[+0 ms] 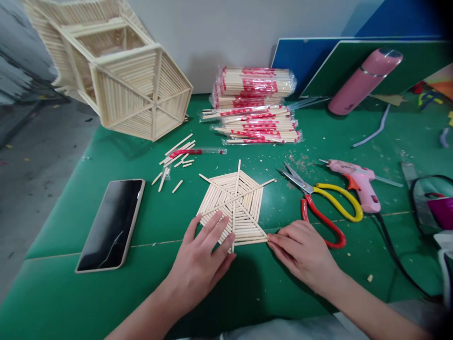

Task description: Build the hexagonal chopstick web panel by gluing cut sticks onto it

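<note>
A flat hexagonal panel of cut chopsticks lies on the table, with longer sticks crossing at its middle and poking past its edge. Spread over the panel's lower left part is my left hand, its fingertips resting on the sticks. My right hand is at the lower right corner. Its thumb and fingers pinch the end of a chopstick along the bottom edge; the fingers partly hide that end. Scissors with one yellow and one red handle lie open beyond my right hand.
A pink glue gun and its cord lie at right. Behind are wrapped chopsticks, a pink bottle and a large chopstick structure. Cut stick pieces and a phone lie left on the green table.
</note>
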`<state>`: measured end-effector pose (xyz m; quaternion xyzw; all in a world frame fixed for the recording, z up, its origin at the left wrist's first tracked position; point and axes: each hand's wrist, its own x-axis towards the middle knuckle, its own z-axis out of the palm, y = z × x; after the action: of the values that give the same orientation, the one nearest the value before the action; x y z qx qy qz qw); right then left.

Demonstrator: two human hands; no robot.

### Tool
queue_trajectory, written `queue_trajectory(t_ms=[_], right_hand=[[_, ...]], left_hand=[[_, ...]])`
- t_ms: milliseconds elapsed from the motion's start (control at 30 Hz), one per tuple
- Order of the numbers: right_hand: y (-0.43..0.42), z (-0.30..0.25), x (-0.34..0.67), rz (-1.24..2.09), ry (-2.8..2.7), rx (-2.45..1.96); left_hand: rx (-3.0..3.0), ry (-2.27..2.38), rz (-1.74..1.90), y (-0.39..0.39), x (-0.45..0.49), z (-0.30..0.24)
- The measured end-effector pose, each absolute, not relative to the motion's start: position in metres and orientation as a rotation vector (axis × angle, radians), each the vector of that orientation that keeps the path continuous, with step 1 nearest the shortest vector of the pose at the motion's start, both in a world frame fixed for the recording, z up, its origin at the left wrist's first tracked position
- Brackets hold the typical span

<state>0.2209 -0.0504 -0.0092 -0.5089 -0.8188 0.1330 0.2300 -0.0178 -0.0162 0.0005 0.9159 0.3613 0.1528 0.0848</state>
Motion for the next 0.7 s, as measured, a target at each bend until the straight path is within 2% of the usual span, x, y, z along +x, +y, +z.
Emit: queue_trajectory(t_ms=[167, 700], right_hand=[[-0.053, -0.004, 0.217, 0.309, -2.187, -1.418], [-0.033, 0.007, 0.177, 0.401, -2.525, -1.391]], left_hand=[[2.715, 0.992, 0.447, -0.016, -0.018, -0.002], [2.677, 1.028, 0.407, -0.017, -0.018, -0.002]])
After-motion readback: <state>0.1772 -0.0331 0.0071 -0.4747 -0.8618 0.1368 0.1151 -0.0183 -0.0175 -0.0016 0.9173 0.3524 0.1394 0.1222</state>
